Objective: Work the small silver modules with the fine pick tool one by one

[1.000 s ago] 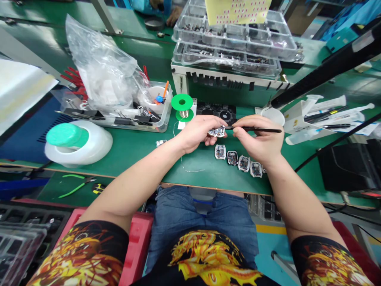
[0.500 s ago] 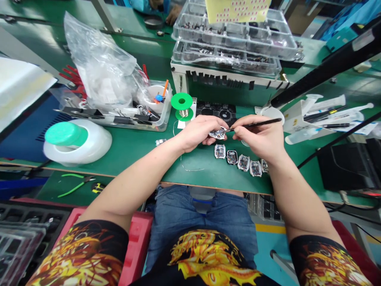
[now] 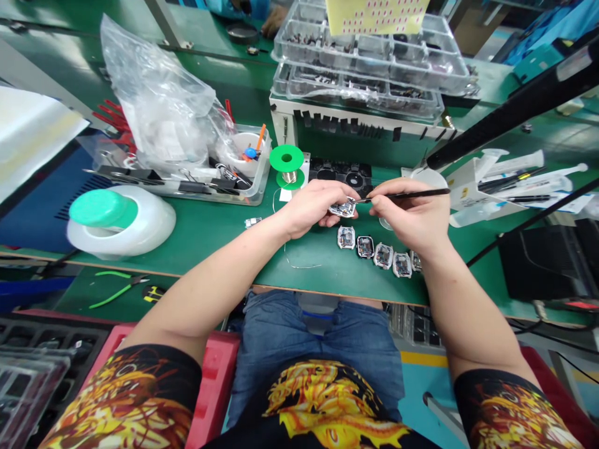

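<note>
Hands meet above the desk: left hand clenched on a small circuit board, right hand pinching a thin black tool whose far end has lifted since a second ago, its tip probably touching the board. Four similar boards lie just below.

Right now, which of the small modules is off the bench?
The small module pinched in the left hand, with the right hand's black tool touching it; the row lies on the green mat.

The green bench carries a row of small modules at centre, a clear tray and a white dispenser at left.
</note>
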Tool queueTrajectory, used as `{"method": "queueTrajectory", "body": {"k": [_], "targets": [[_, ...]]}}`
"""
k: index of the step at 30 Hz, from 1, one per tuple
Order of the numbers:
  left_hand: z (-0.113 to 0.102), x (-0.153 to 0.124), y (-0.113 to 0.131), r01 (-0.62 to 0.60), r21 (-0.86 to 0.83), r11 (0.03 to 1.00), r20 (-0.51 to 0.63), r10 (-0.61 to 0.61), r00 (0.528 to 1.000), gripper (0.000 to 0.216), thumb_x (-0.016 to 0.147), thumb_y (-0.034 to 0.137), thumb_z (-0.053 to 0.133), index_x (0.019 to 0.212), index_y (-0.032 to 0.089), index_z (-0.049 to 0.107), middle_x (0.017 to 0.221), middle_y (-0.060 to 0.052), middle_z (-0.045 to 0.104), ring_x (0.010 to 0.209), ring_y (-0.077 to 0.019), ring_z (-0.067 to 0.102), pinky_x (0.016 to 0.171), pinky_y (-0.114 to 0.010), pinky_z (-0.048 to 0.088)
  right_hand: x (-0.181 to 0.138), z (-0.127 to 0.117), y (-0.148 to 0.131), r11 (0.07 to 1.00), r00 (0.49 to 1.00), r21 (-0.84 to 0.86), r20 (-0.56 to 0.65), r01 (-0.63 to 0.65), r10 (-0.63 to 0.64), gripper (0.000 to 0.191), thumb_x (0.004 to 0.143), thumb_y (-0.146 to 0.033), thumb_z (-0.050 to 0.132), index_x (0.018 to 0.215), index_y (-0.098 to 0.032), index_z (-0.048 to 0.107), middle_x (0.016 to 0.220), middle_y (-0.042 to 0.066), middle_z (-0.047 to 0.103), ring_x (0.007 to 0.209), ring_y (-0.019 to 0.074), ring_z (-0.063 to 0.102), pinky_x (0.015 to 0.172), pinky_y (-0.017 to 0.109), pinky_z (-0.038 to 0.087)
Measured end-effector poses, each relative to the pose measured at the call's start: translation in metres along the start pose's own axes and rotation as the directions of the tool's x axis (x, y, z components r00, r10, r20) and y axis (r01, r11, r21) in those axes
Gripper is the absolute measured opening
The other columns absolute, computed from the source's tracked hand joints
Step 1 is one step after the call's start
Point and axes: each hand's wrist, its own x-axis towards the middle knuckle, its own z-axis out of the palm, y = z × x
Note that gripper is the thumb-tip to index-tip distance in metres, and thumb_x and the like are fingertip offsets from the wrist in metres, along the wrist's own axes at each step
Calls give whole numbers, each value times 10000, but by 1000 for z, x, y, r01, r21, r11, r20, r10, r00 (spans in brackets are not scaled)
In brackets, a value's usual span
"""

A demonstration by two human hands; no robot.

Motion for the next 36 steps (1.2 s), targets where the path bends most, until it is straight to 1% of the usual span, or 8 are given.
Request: {"method": "queueTrajectory", "body": {"k": [8, 14, 18, 22, 25, 29, 33, 36], "targets": [[-2, 1, -2, 1, -41, 999, 14, -1, 1000, 288, 898, 221, 674, 1107, 85, 819, 901, -134, 814, 475, -53, 510, 457, -232, 288, 0, -1, 1, 999, 998, 7, -23, 51, -51, 98, 876, -314, 886, 857, -227, 847, 892, 44, 814, 674, 178, 759, 597, 298, 659], [-1, 1, -2, -11, -55, 998, 33, 13, 999, 256, 880, 189, 668, 1053, 69, 814, 883, -147, 810, 455, -50, 483, 443, -234, 271, -1, 0, 3, 997, 998, 28, 8, 65, -65, 112, 905, -322, 873, 878, -216, 848, 908, 50, 814, 677, 174, 761, 603, 296, 665], [-1, 0, 0, 10, -34, 999, 24, -9, 1000, 251, 874, 178, 654, 1038, 70, 812, 869, -143, 807, 444, -47, 476, 432, -230, 264, -1, -1, 2, 997, 996, -3, 35, 82, -82, 122, 926, -347, 864, 902, -228, 853, 951, 55, 821, 754, 194, 779, 625, 319, 671], [-1, 0, 2, 35, -13, 999, 12, -35, 999, 260, 860, 180, 635, 1021, 79, 811, 855, -135, 802, 439, -52, 478, 417, -223, 255, -1, -1, 2, 984, 983, -31, 60, 173, -171, 40, 944, -275, 851, 920, -244, 855, 953, 48, 823, 818, 206, 783, 668, 342, 660], [0, -1, 4, 68, 13, 998, -3, -68, 998, 246, 866, 167, 628, 1000, 78, 813, 828, -126, 790, 433, -45, 465, 414, -215, 242, -2, -2, 4, 972, 972, -72, 91, 222, -215, 34, 966, -262, 835, 942, -265, 859, 960, 47, 828, 868, 220, 788, 712, 367, 661], [0, -2, 5, 95, 44, 995, -20, -94, 995, 240, 877, 153, 624, 990, 73, 819, 801, -121, 775, 426, -38, 456, 414, -209, 223, -3, -2, 6, 966, 967, -105, 116, 237, -225, 57, 974, -307, 827, 960, -263, 861, 968, 41, 835, 869, 224, 791, 740, 381, 668], [-1, -2, 3, 91, 52, 995, -14, -90, 996, 241, 874, 151, 611, 983, 85, 815, 778, -112, 765, 423, -47, 453, 412, -212, 220, -3, -1, 5, 960, 962, -115, 128, 256, -242, 66, 979, -303, 811, 958, -263, 859, 963, 38, 837, 862, 222, 791, 743, 381, 665], [-1, -2, 2, 99, 55, 994, -8, -98, 995, 225, 887, 153, 617, 977, 82, 811, 774, -113, 762, 425, -41, 448, 415, -209, 217, -4, 0, 4, 960, 966, -136, 122, 245, -230, 93, 980, -340, 813, 939, -267, 854, 951, 40, 836, 861, 229, 790, 753, 394, 671]]}}
